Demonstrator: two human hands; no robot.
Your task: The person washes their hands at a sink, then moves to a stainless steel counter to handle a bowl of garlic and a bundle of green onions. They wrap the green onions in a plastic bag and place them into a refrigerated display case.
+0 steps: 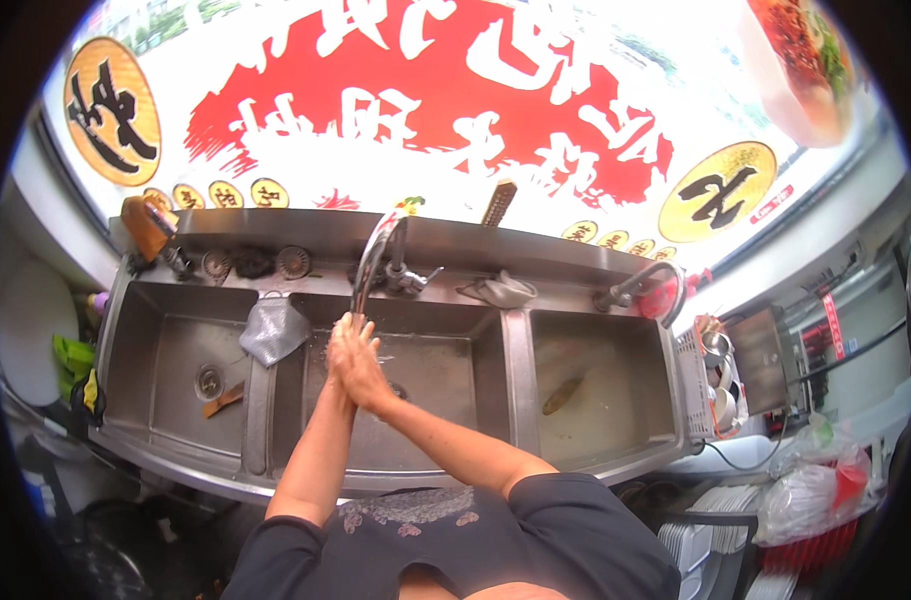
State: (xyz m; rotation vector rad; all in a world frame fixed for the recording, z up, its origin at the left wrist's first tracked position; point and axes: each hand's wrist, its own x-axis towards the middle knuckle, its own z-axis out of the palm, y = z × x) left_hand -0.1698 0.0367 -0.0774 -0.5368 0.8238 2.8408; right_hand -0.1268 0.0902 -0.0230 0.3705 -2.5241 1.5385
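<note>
My left hand (340, 351) and my right hand (364, 367) are pressed against each other, with no object visible in them. The right hand lies partly over the left and hides much of it, its fingers slightly apart. Both are wet, directly below the spout of a chrome faucet (363, 274). Beneath them is the middle basin (434, 405) of a stainless steel sink, with a drain partly hidden by my wrist. A grey mesh cloth (274, 330) hangs over the divider just left of my hands.
The left basin (189, 420) holds a brown flat tool (224, 400) beside its drain. Cloudy water fills the right basin (613, 420), with a long brownish object (563, 394) in it. A grey rag (504, 289) and drain strainers (293, 262) lie on the back ledge. A utensil basket (694, 382) stands at right.
</note>
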